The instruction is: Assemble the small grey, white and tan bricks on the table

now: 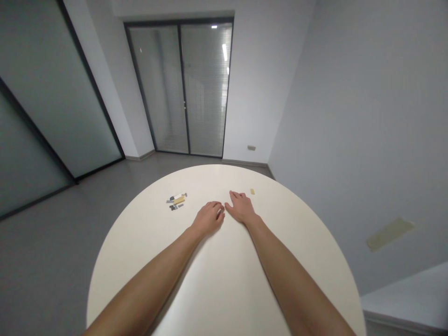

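The left hand (209, 219) and right hand (242, 207) lay released and empty on the round table (224, 284), the left nearest a pile of small pieces (176, 201) (a lone tan piece (252, 191) sat just beyond the right).

A glass double door (180, 88) with venetian blinds (206, 88) stands at the far end, and a dark-framed frosted glass partition (56, 88) runs along the left. Grey flooring (45, 261) surrounds the round white table (224, 298). A small wall plate (251, 148) sits right of the door, and a beige patch (389, 234) marks the right wall.
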`<state>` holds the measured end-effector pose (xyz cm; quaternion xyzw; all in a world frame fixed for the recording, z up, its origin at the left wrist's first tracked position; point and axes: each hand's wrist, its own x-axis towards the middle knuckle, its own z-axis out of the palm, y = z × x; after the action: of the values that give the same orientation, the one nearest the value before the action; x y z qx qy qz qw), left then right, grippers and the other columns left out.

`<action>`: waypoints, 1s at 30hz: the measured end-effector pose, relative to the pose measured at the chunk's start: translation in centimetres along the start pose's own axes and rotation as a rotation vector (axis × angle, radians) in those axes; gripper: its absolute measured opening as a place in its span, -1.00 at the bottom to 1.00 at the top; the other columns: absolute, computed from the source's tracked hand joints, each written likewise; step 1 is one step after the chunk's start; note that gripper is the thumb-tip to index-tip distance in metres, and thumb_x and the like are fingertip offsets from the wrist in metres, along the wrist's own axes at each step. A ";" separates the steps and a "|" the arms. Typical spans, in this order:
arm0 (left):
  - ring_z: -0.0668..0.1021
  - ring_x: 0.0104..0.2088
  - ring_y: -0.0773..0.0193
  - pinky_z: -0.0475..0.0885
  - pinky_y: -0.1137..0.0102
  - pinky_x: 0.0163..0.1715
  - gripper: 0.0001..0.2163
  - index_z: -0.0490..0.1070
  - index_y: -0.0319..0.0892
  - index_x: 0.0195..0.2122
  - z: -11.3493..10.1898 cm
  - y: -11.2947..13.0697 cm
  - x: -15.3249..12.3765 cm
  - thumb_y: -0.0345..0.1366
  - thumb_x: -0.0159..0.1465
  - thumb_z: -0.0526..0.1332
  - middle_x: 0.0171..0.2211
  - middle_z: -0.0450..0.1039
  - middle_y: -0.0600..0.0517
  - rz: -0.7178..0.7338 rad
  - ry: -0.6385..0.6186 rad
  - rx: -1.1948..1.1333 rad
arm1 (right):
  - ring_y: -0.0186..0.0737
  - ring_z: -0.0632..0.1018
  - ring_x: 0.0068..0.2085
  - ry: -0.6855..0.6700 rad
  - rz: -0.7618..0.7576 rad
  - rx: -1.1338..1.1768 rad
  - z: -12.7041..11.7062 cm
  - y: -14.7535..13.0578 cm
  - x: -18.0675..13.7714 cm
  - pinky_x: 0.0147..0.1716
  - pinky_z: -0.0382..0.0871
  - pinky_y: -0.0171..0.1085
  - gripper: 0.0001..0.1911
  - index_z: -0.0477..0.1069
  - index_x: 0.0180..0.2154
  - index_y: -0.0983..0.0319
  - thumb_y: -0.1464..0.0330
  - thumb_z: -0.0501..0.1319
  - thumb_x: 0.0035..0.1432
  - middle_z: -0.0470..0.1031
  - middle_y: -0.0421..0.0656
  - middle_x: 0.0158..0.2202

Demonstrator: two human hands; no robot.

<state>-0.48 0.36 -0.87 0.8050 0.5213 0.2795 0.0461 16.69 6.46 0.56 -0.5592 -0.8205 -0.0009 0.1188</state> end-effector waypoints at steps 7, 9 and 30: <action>0.48 0.07 0.11 0.38 0.21 0.13 -0.80 0.47 -0.12 -0.07 -0.2 0.1 0.0 -0.28 0.35 0.11 0.02 0.49 -0.08 -0.007 -0.012 0.007 | 0.18 0.30 0.19 0.064 0.047 0.030 1.2 0.0 2.4 0.15 0.16 -0.02 -0.38 0.19 0.29 0.33 0.14 0.03 0.32 0.33 0.08 0.27; 0.48 0.07 0.11 0.38 0.21 0.13 -0.80 0.47 -0.11 -0.07 -0.2 0.1 0.0 -0.29 0.35 0.11 0.02 0.50 -0.08 0.000 -0.015 0.007 | 0.19 0.30 0.20 0.066 0.061 0.036 1.5 0.0 3.0 0.14 0.16 0.00 -0.37 0.18 0.30 0.34 0.14 0.02 0.32 0.31 0.09 0.28; 0.47 0.09 0.09 0.38 0.19 0.12 -0.78 0.46 -0.13 -0.05 -0.2 0.0 0.0 -0.29 0.34 0.11 0.04 0.49 -0.09 -0.001 -0.023 0.023 | 0.08 0.29 0.24 0.169 0.063 0.153 2.6 0.2 2.3 0.23 0.11 -0.07 -0.36 0.14 0.33 0.33 0.17 0.04 0.32 0.32 0.01 0.29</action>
<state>-0.57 0.28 -0.65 0.8083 0.5244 0.2642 0.0428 15.60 8.97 -1.55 -0.5721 -0.7871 0.0181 0.2298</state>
